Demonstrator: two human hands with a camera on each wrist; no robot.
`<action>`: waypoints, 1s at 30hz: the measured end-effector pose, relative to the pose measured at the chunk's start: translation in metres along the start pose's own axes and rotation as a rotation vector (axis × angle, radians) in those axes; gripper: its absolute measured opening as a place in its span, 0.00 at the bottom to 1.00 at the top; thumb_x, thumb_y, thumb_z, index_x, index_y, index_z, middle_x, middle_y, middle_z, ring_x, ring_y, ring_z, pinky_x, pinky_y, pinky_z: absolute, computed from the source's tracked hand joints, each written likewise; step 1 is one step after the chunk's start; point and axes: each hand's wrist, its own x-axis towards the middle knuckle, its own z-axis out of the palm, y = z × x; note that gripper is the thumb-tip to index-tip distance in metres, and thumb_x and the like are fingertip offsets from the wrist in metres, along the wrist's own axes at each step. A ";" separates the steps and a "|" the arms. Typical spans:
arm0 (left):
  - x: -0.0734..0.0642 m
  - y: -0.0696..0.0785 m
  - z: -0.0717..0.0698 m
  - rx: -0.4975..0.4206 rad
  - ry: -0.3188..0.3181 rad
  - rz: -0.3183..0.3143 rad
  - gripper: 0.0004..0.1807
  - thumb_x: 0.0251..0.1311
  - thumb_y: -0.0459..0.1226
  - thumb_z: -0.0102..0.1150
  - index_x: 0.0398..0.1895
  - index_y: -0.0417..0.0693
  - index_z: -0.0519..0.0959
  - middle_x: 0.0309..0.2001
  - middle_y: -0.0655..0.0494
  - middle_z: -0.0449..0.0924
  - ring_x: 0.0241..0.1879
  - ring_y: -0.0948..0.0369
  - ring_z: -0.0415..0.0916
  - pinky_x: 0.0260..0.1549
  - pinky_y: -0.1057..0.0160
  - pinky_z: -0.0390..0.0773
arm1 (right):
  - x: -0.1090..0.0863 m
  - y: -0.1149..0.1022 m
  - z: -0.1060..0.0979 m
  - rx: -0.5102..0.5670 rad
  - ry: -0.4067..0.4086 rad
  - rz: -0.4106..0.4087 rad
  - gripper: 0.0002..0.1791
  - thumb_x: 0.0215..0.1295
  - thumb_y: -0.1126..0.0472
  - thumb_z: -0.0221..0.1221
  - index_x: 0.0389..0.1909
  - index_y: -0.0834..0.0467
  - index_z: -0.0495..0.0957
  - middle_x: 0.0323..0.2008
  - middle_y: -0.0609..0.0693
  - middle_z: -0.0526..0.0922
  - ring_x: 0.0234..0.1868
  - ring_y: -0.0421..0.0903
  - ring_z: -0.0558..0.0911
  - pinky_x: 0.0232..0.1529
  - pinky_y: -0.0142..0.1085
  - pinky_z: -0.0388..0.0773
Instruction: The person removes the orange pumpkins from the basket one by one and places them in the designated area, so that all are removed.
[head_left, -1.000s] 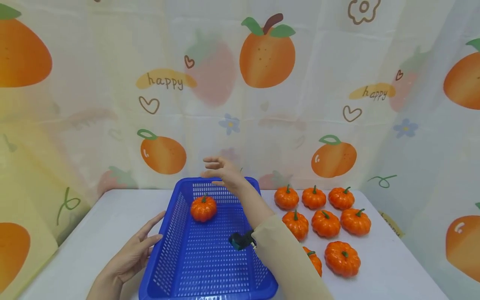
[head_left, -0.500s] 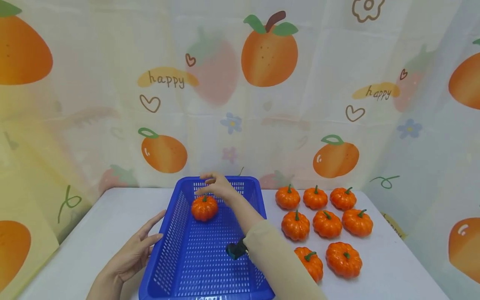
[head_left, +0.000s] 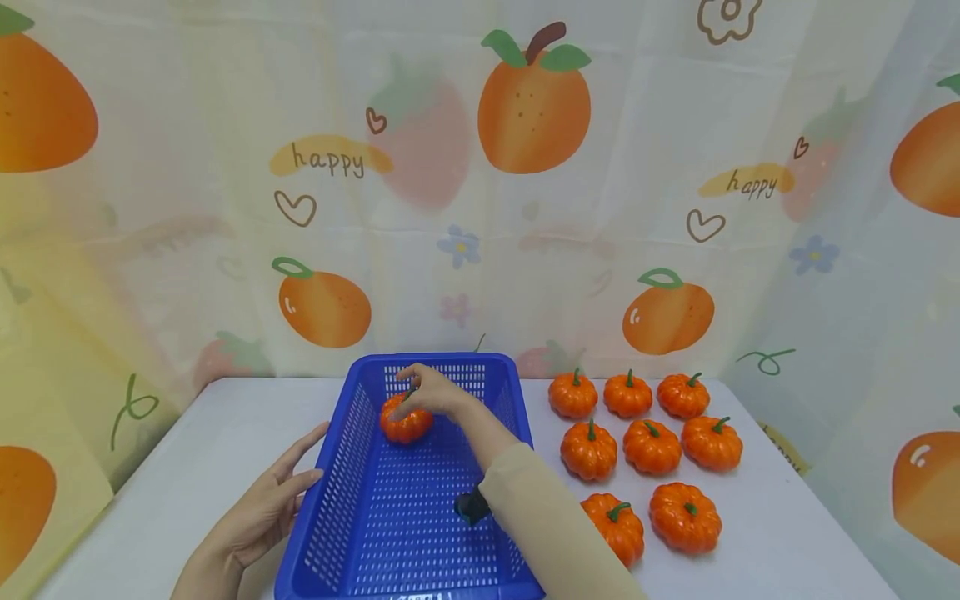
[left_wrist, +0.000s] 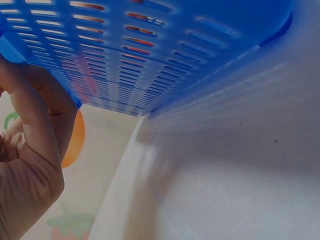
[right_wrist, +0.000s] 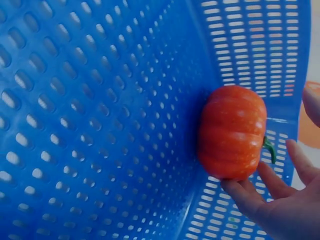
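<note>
A blue perforated plastic basket (head_left: 405,521) stands on the table, with one glossy orange toy pumpkin (head_left: 407,431) in its far left corner. My right hand (head_left: 438,397) reaches over that pumpkin and overlaps it in the head view. In the right wrist view, fingertips (right_wrist: 231,187) meet the side of the pumpkin near its green stem, while the thumb (right_wrist: 312,104) stays apart from it. Against the basket's left side rests my left hand (head_left: 258,508), index finger extended and thumb at the rim. Seen from the left wrist, its fingers (left_wrist: 35,120) lie close beside the basket wall.
Several more orange pumpkins (head_left: 652,447) stand in rows on the white table (head_left: 780,533) to the right of the basket. A dark object (head_left: 471,506) shows by the right sleeve (head_left: 551,508). Behind the table hangs a fruit-printed curtain (head_left: 525,275).
My right hand has come down from above the basket's far rim onto the pumpkin inside. The left hand stays at the basket's left side.
</note>
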 end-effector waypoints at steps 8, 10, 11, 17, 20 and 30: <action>0.000 0.000 -0.001 -0.007 -0.030 0.013 0.36 0.79 0.36 0.33 0.78 0.77 0.35 0.52 0.58 0.84 0.46 0.58 0.87 0.43 0.60 0.87 | 0.000 0.004 0.002 -0.109 -0.112 -0.044 0.40 0.48 0.64 0.71 0.67 0.59 0.69 0.63 0.59 0.74 0.59 0.53 0.76 0.67 0.48 0.74; 0.000 0.000 -0.001 -0.014 -0.036 0.014 0.35 0.79 0.36 0.33 0.78 0.77 0.35 0.52 0.58 0.84 0.46 0.58 0.88 0.43 0.60 0.87 | 0.000 0.005 0.003 -0.149 -0.120 -0.044 0.40 0.48 0.63 0.71 0.67 0.58 0.70 0.62 0.58 0.75 0.58 0.51 0.76 0.66 0.47 0.75; 0.000 0.000 -0.001 -0.017 -0.037 0.013 0.35 0.79 0.36 0.33 0.78 0.77 0.35 0.53 0.58 0.84 0.46 0.58 0.88 0.43 0.60 0.87 | 0.000 0.005 0.003 -0.164 -0.121 -0.041 0.40 0.48 0.63 0.71 0.66 0.58 0.70 0.62 0.57 0.76 0.58 0.51 0.76 0.66 0.47 0.75; 0.001 -0.001 -0.002 -0.013 -0.029 0.011 0.35 0.79 0.36 0.33 0.78 0.77 0.34 0.53 0.58 0.84 0.46 0.57 0.87 0.43 0.60 0.86 | -0.005 0.007 0.002 -0.211 -0.146 -0.023 0.38 0.48 0.64 0.72 0.63 0.55 0.72 0.60 0.57 0.76 0.58 0.51 0.75 0.67 0.47 0.74; 0.001 -0.001 -0.002 -0.004 -0.016 0.005 0.36 0.79 0.37 0.34 0.78 0.76 0.34 0.54 0.58 0.84 0.47 0.57 0.87 0.44 0.59 0.86 | -0.005 0.009 0.002 -0.203 -0.163 -0.017 0.39 0.48 0.66 0.72 0.63 0.54 0.70 0.60 0.56 0.75 0.57 0.50 0.75 0.66 0.46 0.75; 0.001 -0.001 -0.002 -0.002 -0.012 -0.005 0.36 0.79 0.37 0.34 0.78 0.75 0.32 0.53 0.59 0.84 0.46 0.58 0.87 0.45 0.59 0.86 | -0.007 0.010 0.003 -0.235 -0.300 -0.063 0.42 0.48 0.67 0.73 0.65 0.51 0.64 0.60 0.53 0.72 0.56 0.47 0.75 0.63 0.39 0.76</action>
